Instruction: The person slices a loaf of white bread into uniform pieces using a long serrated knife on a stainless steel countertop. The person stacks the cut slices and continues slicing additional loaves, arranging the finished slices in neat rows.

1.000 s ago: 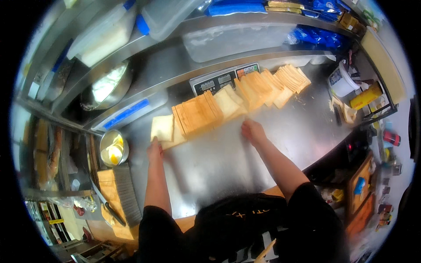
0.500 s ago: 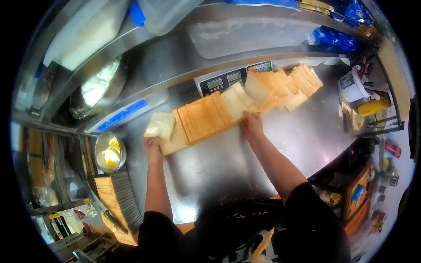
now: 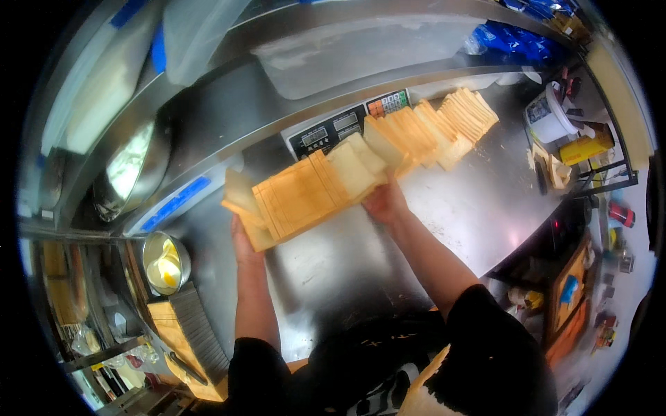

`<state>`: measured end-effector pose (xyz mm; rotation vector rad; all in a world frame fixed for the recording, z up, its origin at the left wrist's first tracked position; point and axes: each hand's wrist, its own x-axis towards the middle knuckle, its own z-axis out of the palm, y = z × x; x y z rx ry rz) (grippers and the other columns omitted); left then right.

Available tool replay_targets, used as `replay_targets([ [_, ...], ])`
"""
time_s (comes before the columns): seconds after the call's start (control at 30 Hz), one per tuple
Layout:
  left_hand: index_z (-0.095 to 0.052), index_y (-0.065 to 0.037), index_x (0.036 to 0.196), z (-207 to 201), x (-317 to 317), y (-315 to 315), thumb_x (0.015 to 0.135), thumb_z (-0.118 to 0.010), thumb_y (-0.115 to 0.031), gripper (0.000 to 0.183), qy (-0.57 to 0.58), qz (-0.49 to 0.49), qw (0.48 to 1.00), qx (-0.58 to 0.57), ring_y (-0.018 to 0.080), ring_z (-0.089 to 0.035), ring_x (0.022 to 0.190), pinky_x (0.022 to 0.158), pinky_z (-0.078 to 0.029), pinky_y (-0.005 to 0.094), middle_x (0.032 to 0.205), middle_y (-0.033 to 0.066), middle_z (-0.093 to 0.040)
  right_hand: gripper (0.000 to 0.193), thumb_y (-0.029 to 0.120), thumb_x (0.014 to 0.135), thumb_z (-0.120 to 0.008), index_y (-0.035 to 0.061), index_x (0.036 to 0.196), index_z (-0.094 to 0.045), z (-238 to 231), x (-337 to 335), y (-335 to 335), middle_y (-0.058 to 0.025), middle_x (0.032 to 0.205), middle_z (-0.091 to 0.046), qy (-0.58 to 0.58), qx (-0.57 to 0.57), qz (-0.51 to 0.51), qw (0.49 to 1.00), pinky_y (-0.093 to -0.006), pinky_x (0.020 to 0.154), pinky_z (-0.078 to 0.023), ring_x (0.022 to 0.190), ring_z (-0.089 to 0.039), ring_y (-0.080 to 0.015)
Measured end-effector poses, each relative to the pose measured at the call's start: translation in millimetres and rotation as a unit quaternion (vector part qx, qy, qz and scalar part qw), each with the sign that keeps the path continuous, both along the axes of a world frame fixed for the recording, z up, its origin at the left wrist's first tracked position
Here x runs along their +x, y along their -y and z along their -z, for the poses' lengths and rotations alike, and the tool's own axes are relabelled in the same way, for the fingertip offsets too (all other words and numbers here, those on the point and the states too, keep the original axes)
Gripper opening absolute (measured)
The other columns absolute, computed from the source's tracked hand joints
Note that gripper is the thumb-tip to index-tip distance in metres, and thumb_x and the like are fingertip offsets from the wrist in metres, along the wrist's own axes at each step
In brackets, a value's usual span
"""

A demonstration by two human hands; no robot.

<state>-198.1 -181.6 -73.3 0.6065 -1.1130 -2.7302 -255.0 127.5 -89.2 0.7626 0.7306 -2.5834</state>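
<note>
A row of sliced bread (image 3: 300, 195) with golden crust lies slantwise across the steel worktop. My left hand (image 3: 244, 238) grips its left end, where outer slices (image 3: 243, 201) lean away from the tight block; most of those fingers are behind the bread. At the other end, my right hand (image 3: 386, 203) curls at the lower edge of some pale slices (image 3: 356, 159) that tilt over, its fingertips partly hidden. More slices (image 3: 399, 139) fan out beyond it toward the far right.
Behind the bread stands a black digital scale (image 3: 326, 135). A metal bowl with yellow and white contents (image 3: 166, 262) sits at left, above a ridged slicing guide (image 3: 198, 326) with a knife (image 3: 186, 367). A white tub (image 3: 548, 119) and bread scraps (image 3: 553, 168) are at right.
The left-end slice, which lay nearly flat, is now tipped up toward the block by my left hand. My right hand has moved slightly left and down in view. The whole view has shifted.
</note>
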Motion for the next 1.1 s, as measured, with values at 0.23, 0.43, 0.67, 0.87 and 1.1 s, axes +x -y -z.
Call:
replay_targets([
  [0.23,-0.043,-0.003,0.127,4,-8,-11,0.098,-0.037,-0.032,0.041,0.024,0.029,0.999,0.035,0.0249,-0.053,0.109,0.090,-0.047,0.0388,0.122,0.0107,-0.052,0.038,0.038,0.097,-0.043,0.0110,0.124,-0.045,-11,6,25,-0.0054,0.116,-0.056,0.048,0.037,0.041,0.997,-0.0358,0.092,-0.043,0.105,-0.055,-0.0195],
  [0.43,-0.043,-0.008,0.130,4,-3,-11,0.097,-0.032,-0.042,0.048,0.059,0.004,0.998,-0.018,0.0282,-0.050,0.117,0.097,-0.042,0.0442,0.128,0.0093,-0.050,0.036,0.033,0.097,-0.043,0.0101,0.125,-0.044,-10,12,25,-0.0067,0.117,-0.056,0.023,0.036,0.025,0.999,-0.0366,0.091,-0.043,0.104,-0.054,-0.0206],
  [0.67,-0.042,-0.003,0.129,-15,-6,-24,0.098,-0.034,-0.033,0.044,0.078,-0.016,0.997,0.014,0.0261,-0.052,0.112,0.093,-0.045,0.0398,0.124,0.0106,-0.051,0.059,0.037,0.084,-0.066,0.0027,0.125,-0.041,1,22,-14,-0.0119,0.120,-0.053,0.036,0.176,-0.012,0.984,-0.0348,0.088,-0.044,0.104,-0.055,-0.0227],
  [0.87,-0.040,-0.009,0.134,-4,-5,-18,0.096,-0.033,-0.044,0.052,0.058,0.009,0.998,0.008,0.0284,-0.049,0.119,0.099,-0.042,0.0444,0.132,0.0098,-0.048,0.100,0.029,0.067,-0.083,-0.0039,0.137,-0.021,-6,22,-54,-0.0201,0.134,-0.039,-0.034,0.541,0.097,0.835,-0.0387,0.100,-0.038,0.120,-0.043,-0.0315],
  [1.1,-0.039,-0.008,0.134,9,-8,-8,0.096,-0.032,-0.045,0.053,0.034,0.031,0.999,0.005,0.0278,-0.046,0.120,0.100,-0.040,0.0433,0.133,0.0100,-0.046,0.098,0.017,0.058,-0.085,-0.0015,0.134,-0.026,-13,-16,-53,-0.0210,0.133,-0.038,-0.249,0.546,0.140,0.788,-0.0379,0.102,-0.036,0.123,-0.041,-0.0301],
])
